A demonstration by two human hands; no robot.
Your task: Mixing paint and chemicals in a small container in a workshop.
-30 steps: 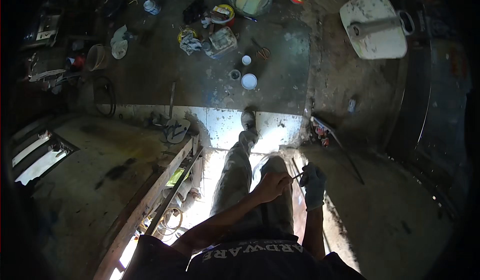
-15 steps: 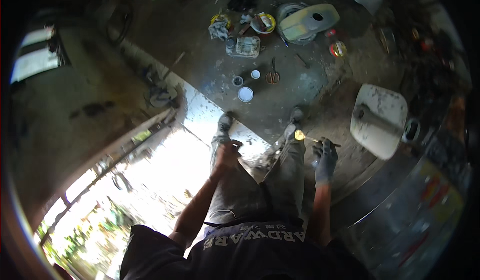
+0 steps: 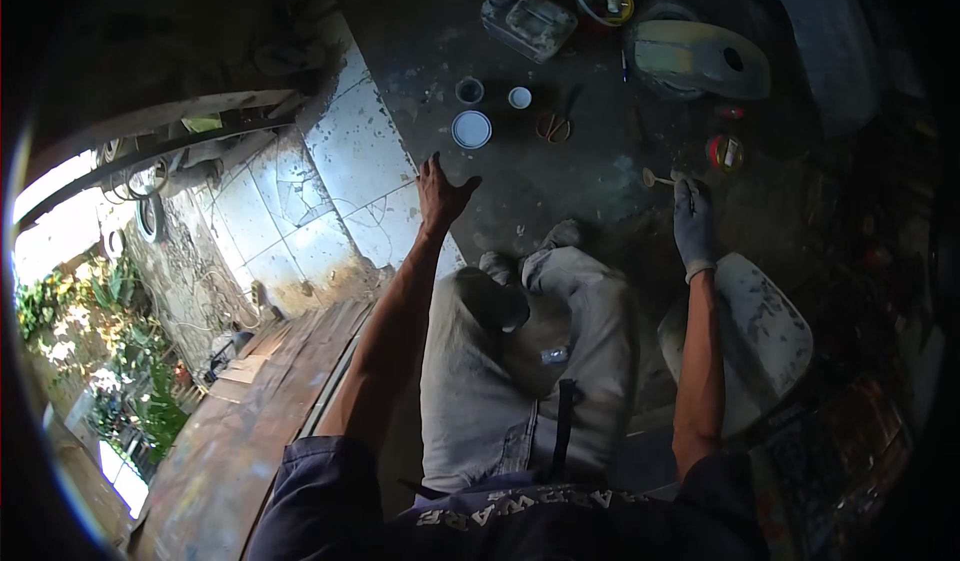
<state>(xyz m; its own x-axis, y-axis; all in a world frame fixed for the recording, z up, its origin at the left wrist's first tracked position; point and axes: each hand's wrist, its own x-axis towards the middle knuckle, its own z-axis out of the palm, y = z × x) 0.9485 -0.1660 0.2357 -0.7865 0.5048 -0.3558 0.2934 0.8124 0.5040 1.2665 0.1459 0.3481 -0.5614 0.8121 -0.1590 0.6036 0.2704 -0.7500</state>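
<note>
In the head view, the only one, the left hand (image 3: 445, 199) is bare, holds nothing and is spread wide, thumb apart from the fingers, above the edge where pale tiles (image 3: 385, 219) meet the dark floor (image 3: 600, 176). The gloved right hand (image 3: 692, 223) is closed on a thin-handled tool (image 3: 656, 179), whose broader pale head points toward ten o'clock from it; whether that head carries anything is too small to tell. Nearest the left hand, toward one o'clock, sits a round white-topped container (image 3: 472, 130), with a dark jar (image 3: 469, 90) behind it at twelve, a smaller white-topped cup (image 3: 519, 98) farther out at one, and scissors (image 3: 553, 128) at two. A red-and-yellow tin (image 3: 725, 153) lies at one o'clock from the right hand. Handling this well, I judge, means keeping the tool's head clear of clothes and floor, holding its handle lightly near the fingertips, and keeping the free hand's approach low and slow, since the containers stand close together and look easy to knock.
</note>
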